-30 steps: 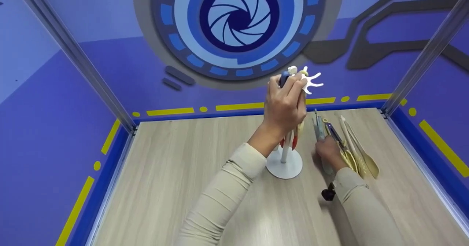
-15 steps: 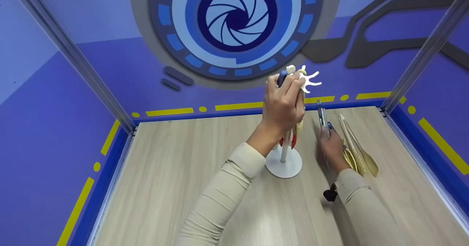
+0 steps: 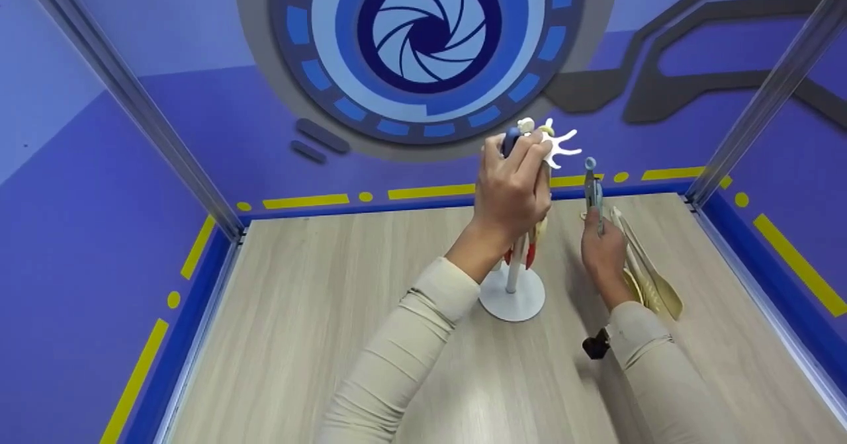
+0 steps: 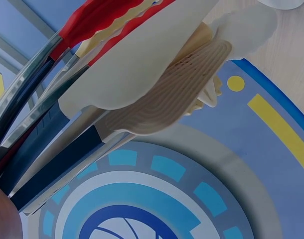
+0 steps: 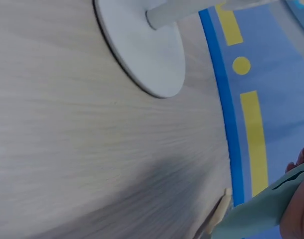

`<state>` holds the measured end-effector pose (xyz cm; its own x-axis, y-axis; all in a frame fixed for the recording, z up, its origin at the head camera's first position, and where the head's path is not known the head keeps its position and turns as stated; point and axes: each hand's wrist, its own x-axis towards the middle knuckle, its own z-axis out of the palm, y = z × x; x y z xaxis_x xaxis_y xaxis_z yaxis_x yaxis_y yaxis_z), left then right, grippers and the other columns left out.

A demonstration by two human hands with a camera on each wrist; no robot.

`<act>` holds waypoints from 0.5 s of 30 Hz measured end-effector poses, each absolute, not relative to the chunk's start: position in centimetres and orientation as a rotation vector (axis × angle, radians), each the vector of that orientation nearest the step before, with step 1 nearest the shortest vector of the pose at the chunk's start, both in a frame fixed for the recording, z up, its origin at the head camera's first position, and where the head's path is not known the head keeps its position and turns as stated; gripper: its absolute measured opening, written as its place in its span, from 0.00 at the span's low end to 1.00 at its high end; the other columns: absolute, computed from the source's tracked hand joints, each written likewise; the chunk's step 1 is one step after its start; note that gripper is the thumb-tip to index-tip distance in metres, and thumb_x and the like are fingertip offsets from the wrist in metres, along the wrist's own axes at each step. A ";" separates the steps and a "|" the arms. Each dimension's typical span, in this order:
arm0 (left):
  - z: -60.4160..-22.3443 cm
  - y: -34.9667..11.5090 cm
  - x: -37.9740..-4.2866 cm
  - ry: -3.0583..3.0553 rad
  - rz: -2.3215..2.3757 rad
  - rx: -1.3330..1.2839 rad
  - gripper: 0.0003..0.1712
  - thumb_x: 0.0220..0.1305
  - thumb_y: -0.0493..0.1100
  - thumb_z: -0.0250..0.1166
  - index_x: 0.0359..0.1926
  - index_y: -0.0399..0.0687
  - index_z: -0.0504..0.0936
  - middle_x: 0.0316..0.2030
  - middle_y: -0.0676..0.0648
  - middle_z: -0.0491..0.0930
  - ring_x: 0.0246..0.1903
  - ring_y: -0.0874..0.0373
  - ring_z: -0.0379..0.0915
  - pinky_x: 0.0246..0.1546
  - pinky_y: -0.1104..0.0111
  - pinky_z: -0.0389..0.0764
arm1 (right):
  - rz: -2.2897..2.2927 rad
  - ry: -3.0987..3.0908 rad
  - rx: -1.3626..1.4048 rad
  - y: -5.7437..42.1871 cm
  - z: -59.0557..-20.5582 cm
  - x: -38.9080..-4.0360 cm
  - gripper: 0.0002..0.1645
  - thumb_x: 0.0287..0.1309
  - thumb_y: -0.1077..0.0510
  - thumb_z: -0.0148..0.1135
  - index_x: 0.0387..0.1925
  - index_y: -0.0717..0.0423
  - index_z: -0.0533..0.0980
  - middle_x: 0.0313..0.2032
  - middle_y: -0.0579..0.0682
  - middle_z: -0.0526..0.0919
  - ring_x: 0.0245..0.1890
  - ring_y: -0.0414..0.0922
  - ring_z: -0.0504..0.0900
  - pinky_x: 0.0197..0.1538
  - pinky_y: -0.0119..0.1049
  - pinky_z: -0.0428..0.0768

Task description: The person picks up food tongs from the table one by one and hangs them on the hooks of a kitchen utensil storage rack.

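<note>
Left hand (image 3: 511, 189), high at 12 o'clock of the round base of the white stand (image 3: 521, 306): fingers curled over the stand's upper end, gripping among the hanging utensils (image 4: 127, 74). Exactly which handles are pinched cannot be told. White prongs (image 3: 562, 145) fan out from beside the knuckles toward 3 o'clock; a blue handle end (image 3: 511, 141) pokes up between the fingers.

Left wrist view: handles converge at the hand near 8 o'clock, heads slant toward 1 o'clock. Among them a red-headed utensil (image 4: 99, 22), and a brown ribbed head (image 4: 182, 82) on a dark-blue handle.

Right hand (image 3: 603, 249), at 2 o'clock of the stand's base: fingers closed round light-blue tongs (image 3: 591, 189), ring end up at 12 o'clock, well apart from the stand. In the right wrist view the pale blue-green body slants from the hand toward 8 o'clock.

Gold-ended utensils (image 3: 671, 302) lie on the wood-grain table (image 3: 317, 311) at about 4 o'clock of the right hand, partly hidden by it. Pale sleeves on both arms. Black device (image 3: 596, 345) at the right wrist.
</note>
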<state>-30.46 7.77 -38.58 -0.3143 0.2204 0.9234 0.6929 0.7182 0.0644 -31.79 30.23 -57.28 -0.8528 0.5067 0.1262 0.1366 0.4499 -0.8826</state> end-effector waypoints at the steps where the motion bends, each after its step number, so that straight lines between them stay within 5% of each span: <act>1: -38.6 7.8 -30.5 -1.872 -0.563 -0.710 0.14 0.77 0.43 0.56 0.52 0.49 0.87 0.58 0.50 0.89 0.58 0.50 0.76 0.61 0.63 0.77 | 1.378 -2.305 -0.537 30.0 -57.0 -31.7 0.40 0.77 0.23 0.36 0.24 0.48 0.69 0.21 0.40 0.67 0.24 0.43 0.65 0.31 0.40 0.64; 6: -38.6 7.7 -30.5 -1.875 -0.560 -0.707 0.14 0.77 0.43 0.56 0.52 0.49 0.87 0.57 0.50 0.89 0.59 0.50 0.77 0.61 0.63 0.77 | 1.443 -2.193 -0.489 28.9 -55.1 -31.3 0.48 0.80 0.26 0.29 0.22 0.56 0.74 0.17 0.37 0.69 0.18 0.39 0.65 0.25 0.37 0.63; 10: -38.6 7.7 -30.5 -1.877 -0.555 -0.704 0.14 0.77 0.43 0.57 0.53 0.49 0.87 0.57 0.50 0.88 0.59 0.51 0.77 0.61 0.63 0.77 | 1.454 -2.086 -0.403 27.8 -54.0 -31.2 0.46 0.81 0.28 0.33 0.16 0.52 0.71 0.14 0.35 0.67 0.14 0.36 0.61 0.19 0.34 0.58; 15: -38.5 7.8 -30.6 -1.857 -0.549 -0.712 0.14 0.77 0.43 0.57 0.52 0.49 0.87 0.57 0.49 0.89 0.59 0.50 0.78 0.60 0.63 0.77 | 1.390 -1.951 -0.226 26.5 -52.8 -31.0 0.41 0.85 0.44 0.41 0.11 0.54 0.69 0.12 0.32 0.66 0.13 0.31 0.59 0.19 0.30 0.56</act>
